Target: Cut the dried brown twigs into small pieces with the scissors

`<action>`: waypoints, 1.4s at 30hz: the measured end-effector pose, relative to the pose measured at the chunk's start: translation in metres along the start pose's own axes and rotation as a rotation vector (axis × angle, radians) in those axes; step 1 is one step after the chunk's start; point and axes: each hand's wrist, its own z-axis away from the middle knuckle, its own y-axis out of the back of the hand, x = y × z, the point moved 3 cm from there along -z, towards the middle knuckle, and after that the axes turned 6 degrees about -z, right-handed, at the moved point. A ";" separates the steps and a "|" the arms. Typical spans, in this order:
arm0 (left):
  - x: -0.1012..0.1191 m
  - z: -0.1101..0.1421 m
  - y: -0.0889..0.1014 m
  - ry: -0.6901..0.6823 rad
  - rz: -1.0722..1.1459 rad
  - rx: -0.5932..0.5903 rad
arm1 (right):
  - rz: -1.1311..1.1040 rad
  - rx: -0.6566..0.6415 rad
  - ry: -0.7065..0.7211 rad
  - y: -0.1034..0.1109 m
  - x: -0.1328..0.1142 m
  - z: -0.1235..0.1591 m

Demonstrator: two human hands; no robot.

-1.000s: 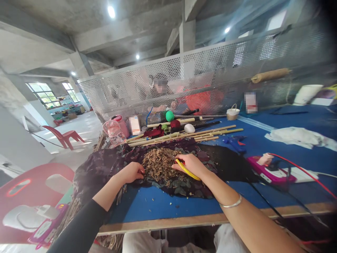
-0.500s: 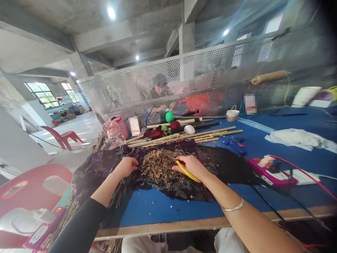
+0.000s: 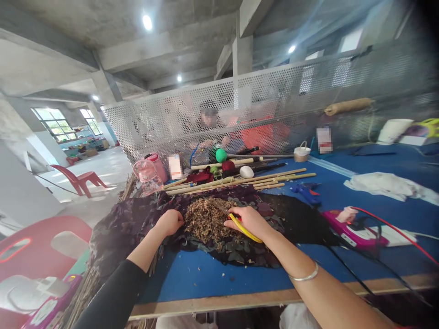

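Observation:
A heap of brown chopped dry plant bits (image 3: 208, 220) rests on a dark patterned cloth (image 3: 247, 254) spread over the blue tabletop. My right hand (image 3: 248, 222), at the heap's right side, is closed round yellow-handled scissors (image 3: 247, 231); their thin tip points up and left over the bits. Curled fingers of my left hand (image 3: 170, 222) meet at the heap's left edge, against the cloth. What they hold, if anything, is too small or hidden to make out.
Behind the heap lie long bamboo sticks (image 3: 236, 181), a green ball (image 3: 221, 156) and a white egg-shaped piece (image 3: 246, 172). A blue glue gun (image 3: 307, 193) and a magenta power strip (image 3: 353, 230) are to the right. A person (image 3: 208, 125) sits beyond the perforated screen (image 3: 154, 116).
My left hand has shifted slightly right, closer to the heap, and its fingers are more curled. The right hand keeps the scissors in nearly the same place.

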 end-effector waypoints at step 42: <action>0.099 -0.021 -0.007 0.081 1.894 0.205 | 0.086 0.108 -0.022 -0.002 -0.009 0.000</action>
